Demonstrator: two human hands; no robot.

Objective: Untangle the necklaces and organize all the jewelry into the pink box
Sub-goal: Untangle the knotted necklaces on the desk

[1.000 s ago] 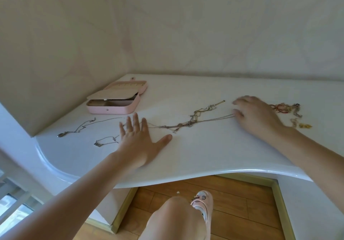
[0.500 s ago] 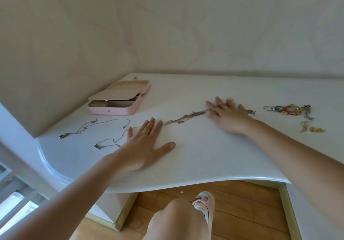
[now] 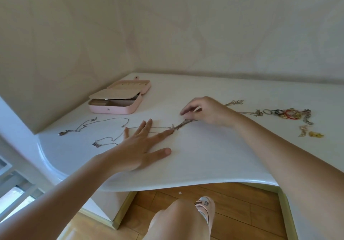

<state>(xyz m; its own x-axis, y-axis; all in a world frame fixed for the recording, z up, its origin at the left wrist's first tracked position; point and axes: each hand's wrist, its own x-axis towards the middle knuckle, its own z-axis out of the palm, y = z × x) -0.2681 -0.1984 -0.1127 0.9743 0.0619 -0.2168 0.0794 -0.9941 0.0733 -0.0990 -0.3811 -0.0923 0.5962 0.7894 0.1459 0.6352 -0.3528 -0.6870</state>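
One wide-angle head-worn view looks forward and down, close over the glossy white curved surface [image 3: 204, 165], towards the beige wall corner [image 3: 130, 35]; brown wooden floor [image 3: 242, 208] shows beneath.

Looks like a room in a home, at a dressing corner. Shown by a glossy white curved tabletop [image 3: 204, 165] tucked against pale patterned wallpaper [image 3: 204, 35], warm wooden floorboards [image 3: 240, 213] below, a soft pink slipper [image 3: 204, 205] on one foot, a pink box [image 3: 115, 108] and a heap of jewelry [image 3: 290, 114] laid out, plus a window frame [image 3: 16, 187] low at left.
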